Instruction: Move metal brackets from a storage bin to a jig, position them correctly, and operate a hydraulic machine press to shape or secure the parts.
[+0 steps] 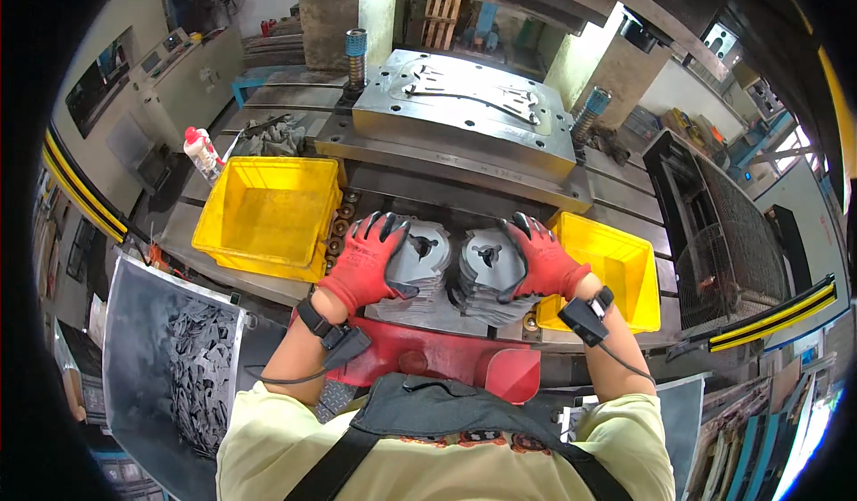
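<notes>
Two stacks of flat grey stamped metal plates stand side by side before me, each plate with a cut-out in the middle. My left hand [362, 262], in a red glove with dark fingertips, clasps the outer side of the left stack [432, 273]. Its fingers reach round the far edge and its thumb presses the near side. In the same kind of glove, my right hand [548, 262] clasps the outer side of the right stack [487, 283], thumb near and fingers far. A narrow gap separates the stacks.
Yellow bins flank the stacks, one left [259, 256] and one right [644, 278]. Behind them rises a steel die block [464, 135] carrying a shaped part [473, 95]. A bottle [203, 155] stands behind the left bin. Metal scraps fill a grey container [134, 358] at lower left.
</notes>
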